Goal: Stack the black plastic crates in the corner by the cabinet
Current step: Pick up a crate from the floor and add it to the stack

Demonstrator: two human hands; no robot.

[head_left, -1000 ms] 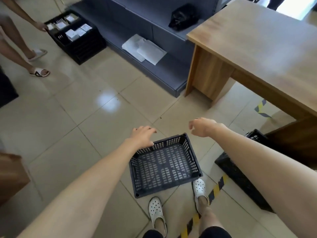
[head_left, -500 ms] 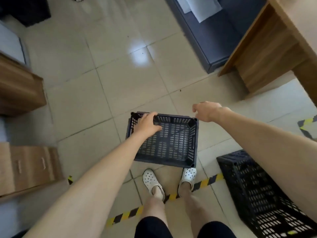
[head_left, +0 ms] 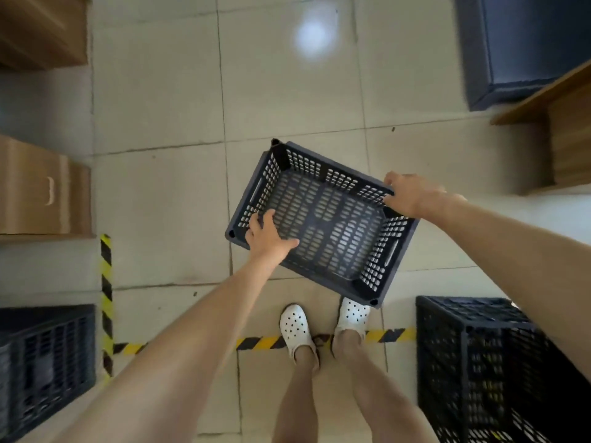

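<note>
An empty black perforated plastic crate (head_left: 323, 222) hangs tilted above the tiled floor in front of my feet. My left hand (head_left: 267, 238) grips its near-left rim, fingers curled over the edge. My right hand (head_left: 409, 196) holds the far-right rim. A taller black crate stack (head_left: 479, 362) stands at the lower right. Another black crate (head_left: 44, 362) sits at the lower left beside the wooden cabinet (head_left: 41, 190).
Yellow-black hazard tape (head_left: 107, 292) runs along the floor by the cabinet and under my white clogs (head_left: 295, 330). A wooden desk (head_left: 556, 129) and a dark grey shelf base (head_left: 524, 49) stand at the upper right. Another wooden cabinet (head_left: 41, 30) fills the upper left.
My hands closed on the crate and lifted it off the floor. It turned and now hangs tilted. My view swung left and down, bringing the cabinets and lower-left crate into sight.
</note>
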